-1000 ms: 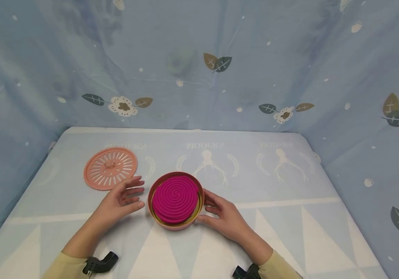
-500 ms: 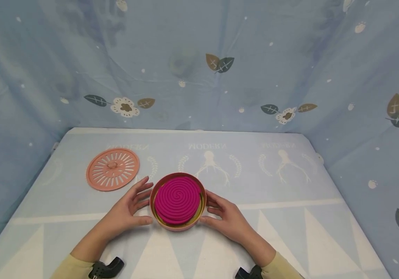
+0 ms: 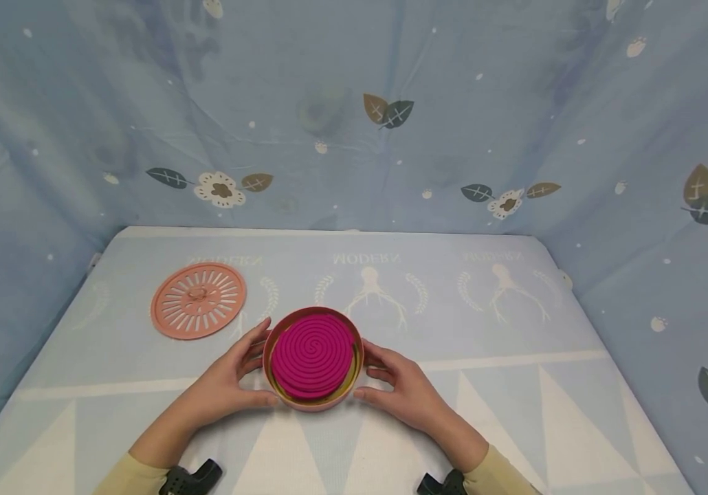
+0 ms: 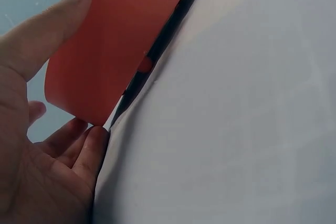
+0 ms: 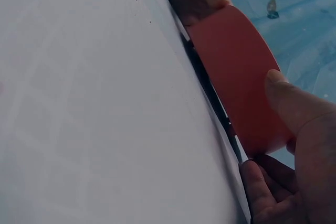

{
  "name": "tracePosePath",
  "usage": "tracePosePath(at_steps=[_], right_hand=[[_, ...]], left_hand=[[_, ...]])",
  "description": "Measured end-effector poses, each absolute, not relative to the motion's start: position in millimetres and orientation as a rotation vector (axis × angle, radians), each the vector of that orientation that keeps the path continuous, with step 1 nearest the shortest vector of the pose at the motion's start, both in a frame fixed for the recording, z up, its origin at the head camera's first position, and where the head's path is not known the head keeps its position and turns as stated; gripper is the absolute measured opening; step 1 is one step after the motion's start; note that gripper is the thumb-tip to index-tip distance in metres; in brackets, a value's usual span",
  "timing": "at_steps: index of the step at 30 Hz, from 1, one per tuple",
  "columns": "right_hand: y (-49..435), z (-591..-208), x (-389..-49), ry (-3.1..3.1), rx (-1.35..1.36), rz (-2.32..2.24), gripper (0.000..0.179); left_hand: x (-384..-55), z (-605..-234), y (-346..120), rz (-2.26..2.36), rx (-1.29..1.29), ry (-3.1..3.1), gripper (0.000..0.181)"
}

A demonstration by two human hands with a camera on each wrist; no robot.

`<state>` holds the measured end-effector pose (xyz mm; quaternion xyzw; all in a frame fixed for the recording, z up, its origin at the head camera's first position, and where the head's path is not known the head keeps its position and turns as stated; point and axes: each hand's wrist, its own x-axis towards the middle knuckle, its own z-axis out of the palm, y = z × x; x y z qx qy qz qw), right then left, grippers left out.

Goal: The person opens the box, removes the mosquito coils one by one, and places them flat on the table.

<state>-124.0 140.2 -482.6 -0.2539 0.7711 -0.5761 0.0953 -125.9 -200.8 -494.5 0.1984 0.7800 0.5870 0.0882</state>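
Round container point(image 4: 113, 40) between left hand point(image 3: 227, 386) and right hand point(image 3: 402, 386), both gripping its sides, thumbs on wall, sits on bench point(image 3: 490, 426).

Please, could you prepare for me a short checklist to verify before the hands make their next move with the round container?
1. Left hand on the container: ok, its thumb meets the side wall.
2. Right hand on the opposite side: ok, its thumb is also against the wall.
3. Magenta coil inside the rim: ok, as seen from above.
4. Slotted lid out of the way: ok, it lies apart on the table.
5. Container fully supported by the table: cannot tell, a dark gap shows beneath.
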Motion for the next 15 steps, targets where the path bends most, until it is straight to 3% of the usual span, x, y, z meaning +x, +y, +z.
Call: tracePosePath(at_steps=[7,15], right_hand=[[136.8,-465.2,-119.5,2.282,-0.786,-1.697,0.072],[139.4,-485.8,-124.0,2.296,-0.756,-1.701,0.067]], left_hand=[[-125.1,-496.5,-201.0,1.739,0.598,2.354,0.12],[-124.7,-493.6,-199.4,1.682,0.596,2.398,0.119]])
